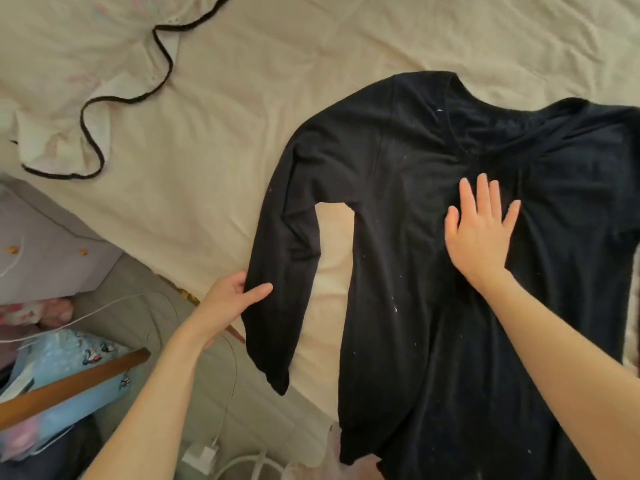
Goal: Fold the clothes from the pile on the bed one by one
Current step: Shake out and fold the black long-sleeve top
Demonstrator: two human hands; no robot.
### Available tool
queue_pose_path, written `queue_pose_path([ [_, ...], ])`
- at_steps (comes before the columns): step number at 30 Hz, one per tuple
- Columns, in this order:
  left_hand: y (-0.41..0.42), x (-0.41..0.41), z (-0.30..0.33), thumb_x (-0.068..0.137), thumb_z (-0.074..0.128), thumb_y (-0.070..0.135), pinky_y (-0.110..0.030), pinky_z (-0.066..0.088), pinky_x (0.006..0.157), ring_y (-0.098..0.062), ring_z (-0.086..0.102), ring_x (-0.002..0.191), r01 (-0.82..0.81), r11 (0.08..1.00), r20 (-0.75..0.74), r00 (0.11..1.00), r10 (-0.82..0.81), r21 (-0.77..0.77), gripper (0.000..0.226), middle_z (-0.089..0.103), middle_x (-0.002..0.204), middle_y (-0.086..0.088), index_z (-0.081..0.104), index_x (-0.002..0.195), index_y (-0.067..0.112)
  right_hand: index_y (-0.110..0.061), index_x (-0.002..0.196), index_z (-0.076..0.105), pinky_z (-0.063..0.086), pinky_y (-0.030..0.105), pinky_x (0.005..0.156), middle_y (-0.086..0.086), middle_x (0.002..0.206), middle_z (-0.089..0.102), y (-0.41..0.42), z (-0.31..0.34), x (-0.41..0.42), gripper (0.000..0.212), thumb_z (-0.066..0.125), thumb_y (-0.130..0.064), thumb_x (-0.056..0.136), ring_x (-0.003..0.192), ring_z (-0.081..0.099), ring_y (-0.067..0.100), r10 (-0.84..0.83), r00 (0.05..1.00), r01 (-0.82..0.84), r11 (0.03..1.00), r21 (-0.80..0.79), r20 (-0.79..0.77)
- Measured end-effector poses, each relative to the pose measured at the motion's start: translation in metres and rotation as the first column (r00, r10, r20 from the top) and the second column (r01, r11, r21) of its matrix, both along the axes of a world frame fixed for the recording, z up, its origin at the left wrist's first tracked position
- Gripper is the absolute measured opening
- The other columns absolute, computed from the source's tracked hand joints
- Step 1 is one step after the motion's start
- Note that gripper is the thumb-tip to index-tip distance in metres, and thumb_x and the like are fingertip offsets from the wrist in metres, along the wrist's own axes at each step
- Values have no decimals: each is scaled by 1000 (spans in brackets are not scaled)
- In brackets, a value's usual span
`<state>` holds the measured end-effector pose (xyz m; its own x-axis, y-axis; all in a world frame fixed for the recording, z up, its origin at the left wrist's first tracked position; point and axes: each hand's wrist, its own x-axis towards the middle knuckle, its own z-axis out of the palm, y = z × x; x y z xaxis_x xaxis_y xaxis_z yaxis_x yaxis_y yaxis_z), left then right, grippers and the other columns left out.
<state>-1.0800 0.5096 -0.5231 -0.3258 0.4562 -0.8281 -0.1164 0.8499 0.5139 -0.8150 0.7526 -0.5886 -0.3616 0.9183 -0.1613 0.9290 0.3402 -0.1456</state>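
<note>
A black long-sleeved top [408, 237] lies spread flat on the cream bed sheet [214, 140], neckline at the far end. My right hand [479, 230] presses flat on its chest with fingers straight and spread. My left hand [232, 303] pinches the edge of the left sleeve [277, 299] between thumb and fingers. That sleeve runs down beside the body of the top, its cuff near the bed's edge. The right sleeve runs out of view at the right.
A pale garment with black trim [86, 109] lies crumpled at the upper left of the bed. Beyond the bed's left edge are a lilac cabinet [52, 251], white charger and cable [204, 457], a wooden bar [69, 382] and light blue patterned fabric [69, 362].
</note>
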Motion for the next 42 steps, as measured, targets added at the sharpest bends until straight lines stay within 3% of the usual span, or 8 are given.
queue_pose_path([
  [6,-38,16,9,92,57,30,-30,53,70,-22,63,95,-125,990,-251,958,136,58,15,67,94,-6,62,92,16,-9,134,49,14,43,116,13,147,39,-117,61,-36,42,52,-16,93,140,29,26,5,957,-34,995,-96,-289],
  [9,-39,17,28,92,56,31,-38,52,71,-25,63,85,-138,984,-351,921,171,116,22,66,88,-12,61,87,10,-16,133,51,35,31,108,2,136,51,-178,80,-58,40,54,-25,94,127,46,13,-93,881,-131,894,-429,-463],
  [12,-38,19,53,92,57,31,-23,50,57,-12,64,77,-193,957,-250,936,246,218,14,68,82,3,61,82,22,-23,142,37,38,23,94,-3,139,48,-213,97,-78,57,48,-50,93,121,46,7,-551,773,-11,483,-876,-314],
  [16,-37,27,78,90,60,32,-24,51,53,-7,68,74,-214,951,-70,969,235,224,8,72,83,7,65,89,26,-24,134,49,40,34,99,-2,122,63,-227,102,-84,57,38,-60,92,116,54,13,-831,552,-139,-6,-990,-73],
  [25,-48,40,98,94,55,23,-32,58,71,-11,67,88,-171,972,-13,984,175,164,6,71,90,6,61,95,22,-30,95,61,44,7,63,-11,96,65,-219,132,-86,14,52,-41,94,89,61,2,-758,620,-93,188,-978,-204],
  [33,-44,50,98,80,70,35,-21,54,56,-10,71,77,-45,996,74,996,40,80,31,72,90,1,53,104,24,-19,104,64,52,33,89,0,106,68,-209,138,-77,15,55,-27,95,101,63,15,-832,527,-56,165,-985,-170],
  [36,-48,60,95,79,73,25,-22,53,61,-7,70,77,100,995,226,969,-95,-10,42,73,87,4,50,114,26,-10,86,61,52,32,78,4,84,66,-199,143,-68,17,60,-27,91,83,64,17,-828,517,-40,231,-972,-218],
  [42,-66,78,91,85,66,18,-6,47,65,-1,67,88,48,995,260,963,-68,82,17,73,91,11,67,101,19,-11,74,51,47,35,82,13,85,52,-186,146,-57,23,65,-23,88,82,56,31,-865,470,30,218,-976,-178],
])
